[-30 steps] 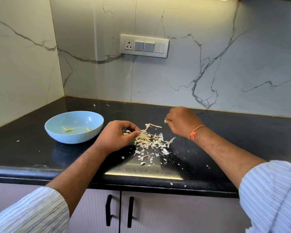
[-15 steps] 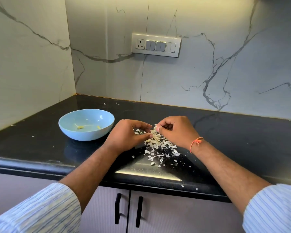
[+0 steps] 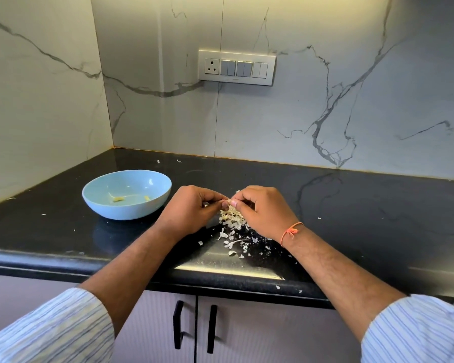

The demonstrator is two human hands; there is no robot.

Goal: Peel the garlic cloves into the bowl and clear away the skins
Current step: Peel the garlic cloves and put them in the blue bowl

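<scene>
Pinching together just above the skin pile, the left hand (image 3: pixel 192 210) and right hand (image 3: pixel 260 213) meet fingertip to fingertip at the centre of the countertop (image 3: pixel 364 213). A small pale bit, most likely a garlic clove (image 3: pixel 229 201), sits pressed between the thumbs and forefingers of both hands; it is too small and too covered to say how much skin remains on it.

A clove this size should be light and firm, but slick once bared, so it wants holding by its two ends while a nail lifts the papery skin at the root tip. The skins themselves are feather-light, brittle and prone to scatter or cling to damp fingers.

The garlic skins (image 3: pixel 232 221) lie heaped directly beneath the hands, with loose flakes trailing toward 5 o'clock and a few reaching the counter's front edge. A light blue bowl (image 3: pixel 100 203) stands at 9 o'clock of the hands, near but apart from the left wrist, with two small yellowish peeled pieces (image 3: pixel 118 198) on its floor.

Nothing blocks the short path from hands to bowl. Stray specks lie at 11 o'clock near the marble backsplash (image 3: pixel 299 121), below the switch panel (image 3: pixel 237 67). Gathering the skins later may push flakes over the edge onto the cabinet doors (image 3: pixel 273 331).
</scene>
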